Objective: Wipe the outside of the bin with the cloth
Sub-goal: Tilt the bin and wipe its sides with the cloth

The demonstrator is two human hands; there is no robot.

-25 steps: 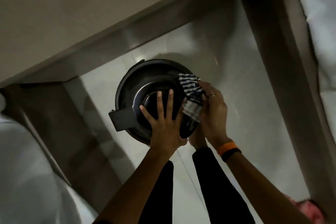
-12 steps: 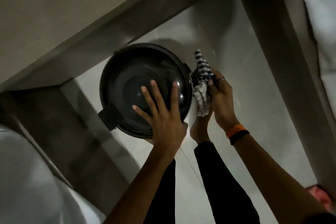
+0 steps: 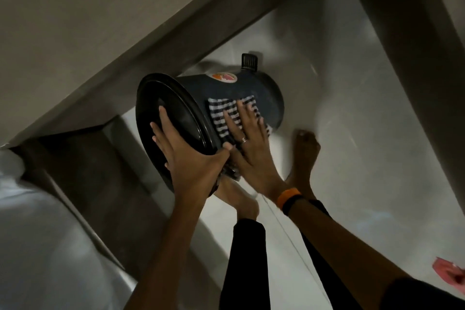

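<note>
A dark round bin (image 3: 261, 88) with a black lid (image 3: 171, 121) is tilted toward me on the white floor, its pedal (image 3: 249, 61) sticking out at the far side and a small sticker on its wall. My left hand (image 3: 191, 156) grips the lid's near rim and holds the bin tipped. My right hand (image 3: 249, 141) lies flat with fingers spread, pressing a blue-and-white striped cloth (image 3: 221, 113) against the bin's side wall.
A grey wall and skirting (image 3: 176, 33) run diagonally just behind the bin. A dark pillar edge (image 3: 402, 33) rises at the right. My bare feet (image 3: 305, 153) stand on the floor beside the bin. A pink object (image 3: 448, 274) lies at the lower right.
The bin went from upright to tilted toward me, its side wall now exposed. My right hand moved from beside the lid, cloth bunched, to flat on the side wall with the cloth spread.
</note>
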